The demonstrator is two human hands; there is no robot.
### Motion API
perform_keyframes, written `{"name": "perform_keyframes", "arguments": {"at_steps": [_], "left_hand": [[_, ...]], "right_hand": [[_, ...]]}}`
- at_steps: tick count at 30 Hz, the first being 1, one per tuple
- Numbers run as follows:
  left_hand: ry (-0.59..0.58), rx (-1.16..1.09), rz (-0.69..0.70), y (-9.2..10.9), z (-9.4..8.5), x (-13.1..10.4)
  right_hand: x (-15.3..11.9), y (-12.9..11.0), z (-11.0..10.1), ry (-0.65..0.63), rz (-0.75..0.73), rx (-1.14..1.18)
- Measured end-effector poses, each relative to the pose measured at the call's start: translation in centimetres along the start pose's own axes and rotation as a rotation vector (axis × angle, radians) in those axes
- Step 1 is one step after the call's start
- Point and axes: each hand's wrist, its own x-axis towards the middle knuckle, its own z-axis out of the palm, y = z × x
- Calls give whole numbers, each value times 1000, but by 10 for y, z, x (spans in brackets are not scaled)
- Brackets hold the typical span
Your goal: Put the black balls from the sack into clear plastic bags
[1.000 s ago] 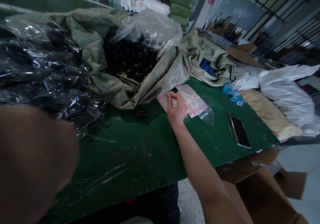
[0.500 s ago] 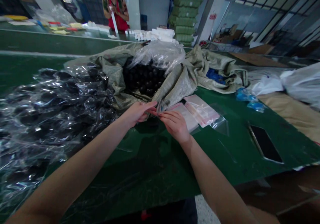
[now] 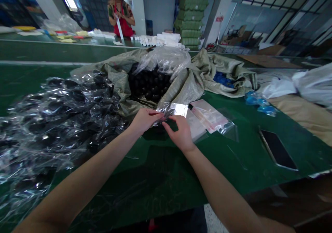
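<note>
A small clear plastic bag, shiny where it catches the light, is held up in front of the open sack. My left hand pinches its left part between thumb and fingers. My right hand has its fingers bent at the bag's lower edge, with the thumb curved below them. Whatever is inside the bag is hard to make out. Just behind, the woven sack holds many round black pieces. Right of my hands lie stacks of flat clear bags.
At left spreads a big heap of bagged black pieces. A phone lies at right, below small blue wrapped items. Another sack holds something blue. Across the green table, a person stands near white pieces.
The clear bag has come up into plain sight, spread and shining between my hands. My right hand's thumb and fingers have parted a little. The view has tilted slightly upward.
</note>
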Motion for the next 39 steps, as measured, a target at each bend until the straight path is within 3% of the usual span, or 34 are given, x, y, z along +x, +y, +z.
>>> {"name": "perform_keyframes", "arguments": {"at_steps": [4,10,13,21,25,30,39], "left_hand": [[-42,144,89,2,4,-5],[-93,246,167,5,1,-7],[-62,308,205,7,1,-8],[46,565,521,15,11,-27],[75,629,623,17,13,-33],[85,737,620,17,13,-34],[147,826,551,24,13,-38]], "right_hand": [[-4,-2,11,-9,164,34],[-6,-4,13,27,258,108],[-6,-3,11,78,316,127],[-2,-14,2,98,355,203],[-1,-19,-1,56,357,366],[-2,-18,0,54,449,447],[4,-30,-7,64,419,56]]}}
